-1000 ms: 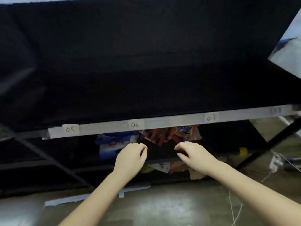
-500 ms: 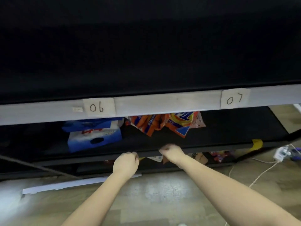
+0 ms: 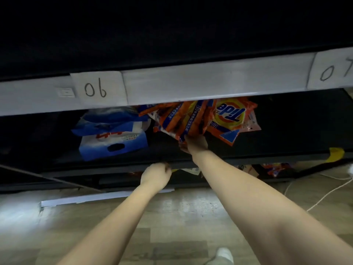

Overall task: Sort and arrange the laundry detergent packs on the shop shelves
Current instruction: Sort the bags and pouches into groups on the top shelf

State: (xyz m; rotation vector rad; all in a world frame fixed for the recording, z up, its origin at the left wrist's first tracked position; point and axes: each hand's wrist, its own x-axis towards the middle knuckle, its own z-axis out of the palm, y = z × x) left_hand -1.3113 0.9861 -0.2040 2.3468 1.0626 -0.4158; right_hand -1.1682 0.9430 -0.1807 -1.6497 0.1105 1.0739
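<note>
the right hand point(image 3: 194, 145) reaches into the dark shelf in the middle of the frame, and its fingers go up under the lower edge of a bunch of orange plastic tide detergent packs point(image 3: 193, 119); the fingertips are hidden by the packs, so the hand seems to grip the bunch from below, though how firmly cannot be told. the packs fan out just under the grey shelf-edge strip point(image 3: 210, 81), one yellow-and-orange face with the brand name turned upside down at centre right, blue bands across the others.

the left hand point(image 3: 155, 174) sits lower, just left of centre, with fingers curled over the front lip of the black lower shelf board point(image 3: 267, 150) and holding that edge.

left of the orange bunch, apart from it, blue and white detergent packs point(image 3: 112, 138) lie stacked on the same board, one with a dark oval handle hole facing the camera.

on the grey strip a white paper label marked 06 point(image 3: 97, 88) is stuck at upper left and another white label marked 07 point(image 3: 332, 70) at the upper right edge. a piece of yellow tape point(image 3: 336, 153) sits on the shelf's front edge at right. beneath the shelf more orange packets point(image 3: 275, 169) lie on the wood-look floor point(image 3: 181, 217), with a white cord point(image 3: 324, 196) trailing at right, a flat white strip point(image 3: 95, 198) at lower left, and a white shoe point(image 3: 224, 255) at the bottom edge.
</note>
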